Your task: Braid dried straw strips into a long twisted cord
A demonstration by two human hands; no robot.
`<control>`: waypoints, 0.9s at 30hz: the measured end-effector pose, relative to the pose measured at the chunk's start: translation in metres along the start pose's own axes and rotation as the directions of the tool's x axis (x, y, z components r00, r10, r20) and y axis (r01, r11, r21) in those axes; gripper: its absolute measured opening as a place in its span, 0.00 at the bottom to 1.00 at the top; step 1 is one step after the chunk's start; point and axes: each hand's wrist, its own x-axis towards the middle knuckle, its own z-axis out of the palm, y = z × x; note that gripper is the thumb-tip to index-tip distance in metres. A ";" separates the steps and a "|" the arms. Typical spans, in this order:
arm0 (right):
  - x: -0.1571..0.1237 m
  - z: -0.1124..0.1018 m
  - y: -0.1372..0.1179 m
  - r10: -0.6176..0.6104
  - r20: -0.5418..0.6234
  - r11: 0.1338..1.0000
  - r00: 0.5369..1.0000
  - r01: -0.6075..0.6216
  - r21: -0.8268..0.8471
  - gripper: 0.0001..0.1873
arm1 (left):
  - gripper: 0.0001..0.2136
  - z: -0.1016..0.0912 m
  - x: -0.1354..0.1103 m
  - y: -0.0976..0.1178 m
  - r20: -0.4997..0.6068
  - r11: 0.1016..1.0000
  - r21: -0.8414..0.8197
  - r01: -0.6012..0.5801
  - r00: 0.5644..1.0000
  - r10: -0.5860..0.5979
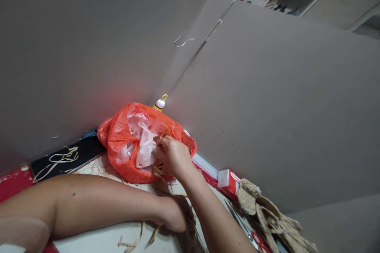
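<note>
Head view: a person's right hand (173, 154) reaches into the mouth of an orange plastic bag (118, 142) lying on a pale tabletop (97, 241), pushed into the corner where two plain grey walls (74, 47) meet. The fingers are bunched close together among white inner plastic (145, 148) and tan raffia strips (158, 172); which of the two they pinch cannot be told. The left hand (178, 215) lies knuckles-up on the table just below the bag, curled over more strips, its grip hidden by blur. Behind the bag stands a bottle (160, 103) with a white cap and yellow loop. A black board (68, 156) strewn with loose strips lies to the left, beside a red cloth (12, 184). To the right, along the wall, sit a red-and-white box (228, 178), a woven raffia piece (249, 199) and red-handled scissors (258, 241). Open shelving (279, 2) shows at top right. Red print on the bag and the box's label are too small to read.
</note>
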 end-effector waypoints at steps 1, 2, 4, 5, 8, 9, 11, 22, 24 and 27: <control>-0.002 0.000 0.003 -0.003 -0.034 0.999 0.999 0.004 0.040 0.09 | 0.06 -0.001 -0.002 0.004 -0.012 0.999 0.008 0.054 0.998 -0.054; -0.004 0.000 0.006 -0.009 -0.077 0.996 0.997 0.016 0.092 0.08 | 0.06 -0.002 -0.004 0.010 -0.020 0.992 0.023 0.120 0.993 -0.120; -0.007 -0.002 0.012 0.002 -0.193 0.974 0.981 0.042 0.222 0.08 | 0.06 -0.006 -0.008 0.023 -0.017 0.961 0.044 0.274 0.962 -0.274; -0.009 -0.004 0.015 0.032 -0.261 0.954 0.965 0.049 0.295 0.08 | 0.07 -0.008 -0.010 0.028 -0.008 0.939 0.047 0.341 0.940 -0.341; -0.012 -0.013 0.023 0.214 -0.411 0.840 0.886 0.048 0.540 0.08 | 0.11 -0.011 -0.013 0.040 0.004 0.898 0.007 0.440 0.898 -0.440; -0.013 -0.017 0.025 0.291 -0.422 0.781 0.859 0.042 0.623 0.08 | 0.13 -0.012 -0.014 0.042 0.001 0.895 -0.017 0.446 0.895 -0.446; -0.015 -0.024 0.031 0.427 -0.373 0.636 0.824 0.020 0.772 0.09 | 0.14 -0.012 -0.015 0.042 -0.012 0.898 -0.058 0.437 0.899 -0.438; -0.027 -0.053 0.044 0.680 -0.007 -0.030 0.733 0.036 0.999 0.16 | 0.09 -0.013 -0.018 0.043 -0.021 0.906 -0.085 0.416 0.908 -0.419; -0.030 -0.053 0.045 0.690 -0.006 -0.042 0.724 0.048 0.998 0.14 | 0.07 -0.014 -0.020 0.044 -0.025 0.897 -0.112 0.427 0.902 -0.432; -0.038 -0.051 0.047 0.703 -0.054 0.000 0.709 0.076 0.997 0.13 | 0.05 -0.014 -0.020 0.045 -0.039 0.901 -0.142 0.410 0.907 -0.419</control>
